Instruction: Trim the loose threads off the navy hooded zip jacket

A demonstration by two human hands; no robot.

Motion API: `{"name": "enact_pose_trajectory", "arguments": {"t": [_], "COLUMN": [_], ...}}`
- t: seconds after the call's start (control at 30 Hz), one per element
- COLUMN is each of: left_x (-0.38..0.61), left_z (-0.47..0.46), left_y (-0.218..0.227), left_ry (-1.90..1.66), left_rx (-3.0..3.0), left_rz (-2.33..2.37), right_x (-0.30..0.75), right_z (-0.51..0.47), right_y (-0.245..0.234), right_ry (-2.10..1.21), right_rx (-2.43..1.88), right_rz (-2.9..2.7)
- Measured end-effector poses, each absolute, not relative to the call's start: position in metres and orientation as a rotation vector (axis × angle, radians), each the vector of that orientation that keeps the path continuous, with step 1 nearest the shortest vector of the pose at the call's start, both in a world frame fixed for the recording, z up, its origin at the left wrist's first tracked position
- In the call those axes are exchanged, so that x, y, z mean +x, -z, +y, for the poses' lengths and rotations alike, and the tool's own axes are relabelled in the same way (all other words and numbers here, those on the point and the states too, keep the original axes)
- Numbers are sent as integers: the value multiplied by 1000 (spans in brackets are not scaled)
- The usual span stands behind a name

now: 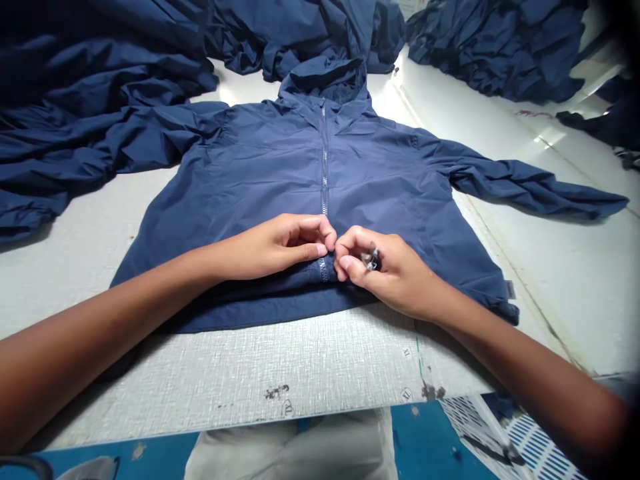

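Observation:
A navy hooded jacket [270, 167] lies flat and face up on the table, its hood at the far end and its sleeves spread out. Its hem is folded up toward the middle. My left hand [280, 248] pinches the fabric at the fold, just left of the metal-toothed zipper [324, 180]. My right hand [385, 270] sits just right of the zipper, with its fingertips almost meeting those of my left hand. That hand holds a small dark metal piece [373, 260], partly hidden by my fingers. I cannot tell exactly what it is.
Crumpled navy garments [90, 120] are heaped at the far left, with more [495, 47] at the far right. A white table [550, 293] lies under the jacket, and a grey woven mat [300, 360] covers the near edge. Light trousers and a blue floor show below.

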State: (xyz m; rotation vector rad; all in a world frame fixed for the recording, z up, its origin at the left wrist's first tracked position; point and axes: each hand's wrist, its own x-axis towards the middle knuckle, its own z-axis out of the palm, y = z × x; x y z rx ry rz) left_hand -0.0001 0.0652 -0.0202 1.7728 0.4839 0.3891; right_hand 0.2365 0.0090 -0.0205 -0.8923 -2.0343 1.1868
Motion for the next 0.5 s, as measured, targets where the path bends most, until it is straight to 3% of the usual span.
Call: {"name": "enact_pose_trajectory", "arguments": {"t": [0.13, 0.5], "left_x": [-3, -4], "left_z": [65, 69], "left_y": [18, 17], "left_ry": [-338, -375], "left_rx": [1909, 2049], "left_rz": [546, 488], "right_x": [236, 236], "right_z": [12, 12], "right_y": [19, 18], "right_ry": [-1324, -1261], "right_rx": [-863, -920], "right_rz": [-1914, -1936]}}
